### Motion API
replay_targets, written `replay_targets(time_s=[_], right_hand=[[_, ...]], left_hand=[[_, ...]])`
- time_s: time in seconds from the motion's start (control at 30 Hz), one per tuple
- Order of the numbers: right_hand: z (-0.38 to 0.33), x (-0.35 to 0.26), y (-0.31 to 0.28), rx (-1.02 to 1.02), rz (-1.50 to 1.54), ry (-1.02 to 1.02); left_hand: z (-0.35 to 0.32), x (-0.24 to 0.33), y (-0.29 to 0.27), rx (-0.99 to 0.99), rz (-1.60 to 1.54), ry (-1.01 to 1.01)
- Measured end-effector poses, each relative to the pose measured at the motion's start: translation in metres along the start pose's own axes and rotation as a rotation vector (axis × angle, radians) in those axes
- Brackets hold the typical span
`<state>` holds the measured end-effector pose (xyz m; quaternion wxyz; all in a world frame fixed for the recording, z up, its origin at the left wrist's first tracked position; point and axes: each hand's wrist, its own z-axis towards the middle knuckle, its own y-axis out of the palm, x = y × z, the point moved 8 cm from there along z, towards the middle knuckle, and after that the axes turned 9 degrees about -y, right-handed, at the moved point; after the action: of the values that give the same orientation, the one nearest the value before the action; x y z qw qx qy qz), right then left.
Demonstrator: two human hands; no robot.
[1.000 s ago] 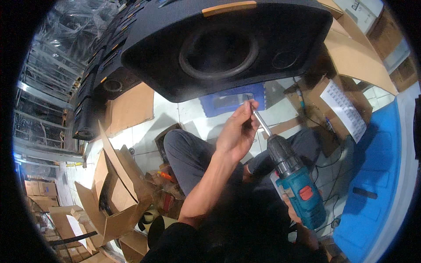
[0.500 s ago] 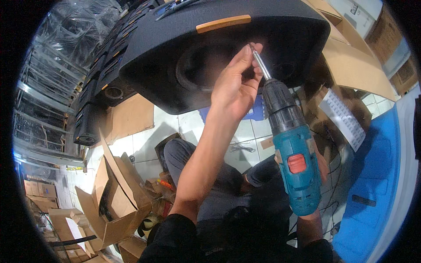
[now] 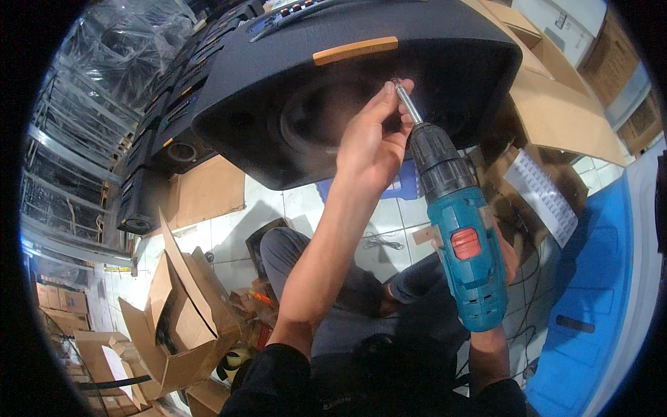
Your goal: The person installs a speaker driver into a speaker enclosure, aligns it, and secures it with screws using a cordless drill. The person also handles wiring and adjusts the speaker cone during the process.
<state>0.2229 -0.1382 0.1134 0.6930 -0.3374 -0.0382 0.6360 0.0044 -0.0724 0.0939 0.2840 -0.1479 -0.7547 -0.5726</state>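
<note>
A large black speaker cabinet (image 3: 278, 76) with an orange strip (image 3: 354, 50) on its upper edge fills the top of the view. My left hand (image 3: 372, 149) is raised to its front face, and its fingertips pinch the metal bit (image 3: 410, 104) of a teal cordless drill (image 3: 465, 250) near the tip. The tip rests against the cabinet just below the orange strip. My right hand (image 3: 509, 260) grips the drill's handle and is mostly hidden behind the drill body. I cannot tell whether a screw sits at the tip.
An open cardboard box (image 3: 180, 313) stands at lower left. More black speakers (image 3: 160, 139) line the left side. A blue stool (image 3: 396, 187) and loose cables (image 3: 379, 242) are on the tiled floor. At right are flat cardboard (image 3: 563, 111) and a blue mat (image 3: 590, 278).
Both hands and the drill have risen from lap height up to the speaker's front. The bit's tip now meets the cabinet below the orange strip.
</note>
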Motion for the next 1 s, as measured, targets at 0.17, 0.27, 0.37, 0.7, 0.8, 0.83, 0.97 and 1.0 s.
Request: replay_targets(time_s=[0.17,0.27,0.37,0.7,0.8,0.83,0.97,1.0], right_hand=[[-0.006,0.005,0.004,-0.051,-0.063,0.041],[-0.013,0.012,0.006,-0.123,-0.015,0.184],[-0.025,0.019,0.01,-0.02,0.246,0.393],[0.002,0.017,0.026,-0.23,0.316,0.205],[-0.026,0.023,0.03,-0.591,-0.063,0.509],[-0.031,0.02,0.025,-0.613,-0.174,0.528],[-0.052,0.024,0.023,-0.605,-0.317,0.654],[-0.051,0.025,0.025,-0.593,-0.338,0.629]], left_hand=[[-0.026,0.005,-0.005,0.15,0.24,0.091],[-0.058,0.029,-0.005,0.2,0.35,0.064],[-0.077,0.085,0.029,0.065,0.443,0.303],[0.001,0.177,0.107,0.352,2.264,1.2],[0.016,0.176,0.091,0.32,2.265,0.981],[0.017,0.174,0.089,0.346,2.266,0.939],[0.013,0.168,0.093,0.344,2.246,0.882],[0.012,0.168,0.093,0.347,2.22,0.857]])
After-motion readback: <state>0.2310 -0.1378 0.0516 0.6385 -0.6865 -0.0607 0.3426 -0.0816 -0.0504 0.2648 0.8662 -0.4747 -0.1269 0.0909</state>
